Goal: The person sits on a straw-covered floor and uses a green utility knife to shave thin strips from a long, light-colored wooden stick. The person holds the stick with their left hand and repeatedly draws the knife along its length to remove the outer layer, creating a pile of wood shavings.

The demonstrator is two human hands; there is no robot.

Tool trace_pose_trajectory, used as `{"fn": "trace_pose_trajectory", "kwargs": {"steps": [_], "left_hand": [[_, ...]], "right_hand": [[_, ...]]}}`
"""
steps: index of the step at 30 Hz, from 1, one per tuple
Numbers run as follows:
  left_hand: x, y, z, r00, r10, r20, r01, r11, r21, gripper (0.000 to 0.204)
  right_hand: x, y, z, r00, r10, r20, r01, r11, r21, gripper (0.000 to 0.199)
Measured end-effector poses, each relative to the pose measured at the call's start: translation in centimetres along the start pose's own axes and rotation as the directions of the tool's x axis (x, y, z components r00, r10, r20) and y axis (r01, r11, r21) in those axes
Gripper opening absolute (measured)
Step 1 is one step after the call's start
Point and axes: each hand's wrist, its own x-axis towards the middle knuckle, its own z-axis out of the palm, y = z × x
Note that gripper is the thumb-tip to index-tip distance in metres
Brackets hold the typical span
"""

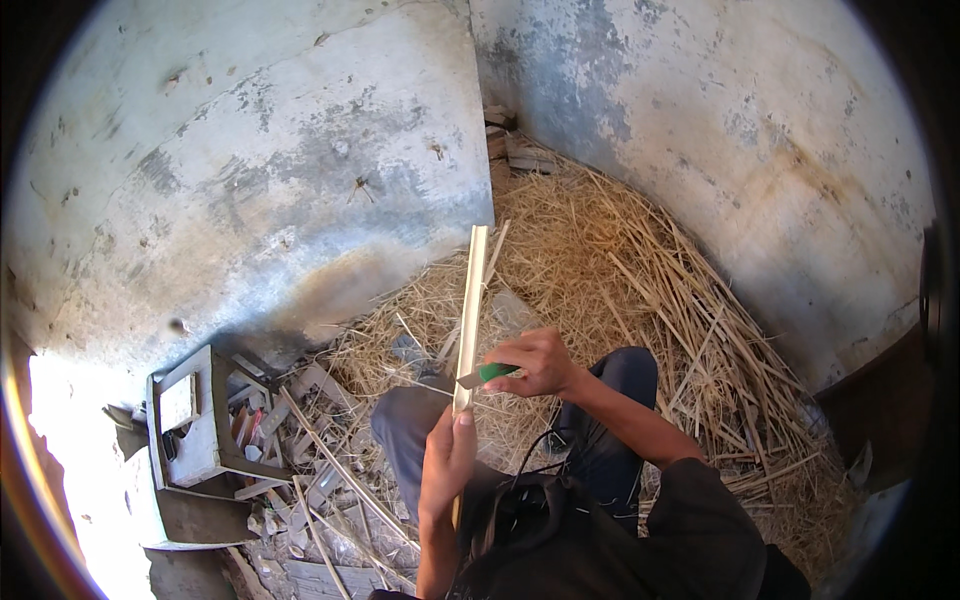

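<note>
- Gripping the lower part of a pale strip point(470, 310), the left hand point(447, 462) is closed round it, thumb up against its near face.
- From that hand the strip runs up and away from the person, its long axis close to upright in the picture, its far end over the straw point(620, 270) near the wall point(250, 180).
- Just right of the strip, the right hand point(535, 362) is closed on a green-handled knife point(484, 375).
- Its blade points left and meets the strip's right edge, crosswise to the long axis, just above the left hand.
- Both hands are on the strip's near end; the right is the farther up.
- Below are the person's knees; a grey box point(190, 420) and scraps lie to the left on the floor.
</note>
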Motion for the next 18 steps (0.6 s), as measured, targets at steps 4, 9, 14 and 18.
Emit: {"fn": "trace_pose_trajectory", "kwargs": {"steps": [4, 9, 14, 18], "left_hand": [[-0.2, 0.5, -0.4, 0.994, -0.045, 0.095, 0.052, 0.996, -0.079, 0.037], [-0.5, 0.9, -0.5, 0.991, -0.066, 0.118, 0.081, 0.988, -0.129, 0.037], [-0.8, 0.3, -1.0, 0.987, -0.089, 0.133, 0.106, 0.986, -0.127, 0.038], [-1.0, -0.5, -1.3, 0.986, -0.095, 0.137, 0.111, 0.987, -0.117, 0.036]], "right_hand": [[0.2, -0.3, -0.6, 1.000, 0.001, 0.005, 0.000, 0.999, -0.049, 0.042], [0.3, -0.4, -0.9, 1.000, 0.009, 0.022, -0.007, 0.998, -0.070, 0.037], [0.4, -0.4, -1.1, 0.997, -0.013, 0.074, 0.022, 0.991, -0.130, 0.039], [0.6, -0.1, -1.1, 0.999, -0.010, 0.049, 0.017, 0.991, -0.132, 0.040]]}}
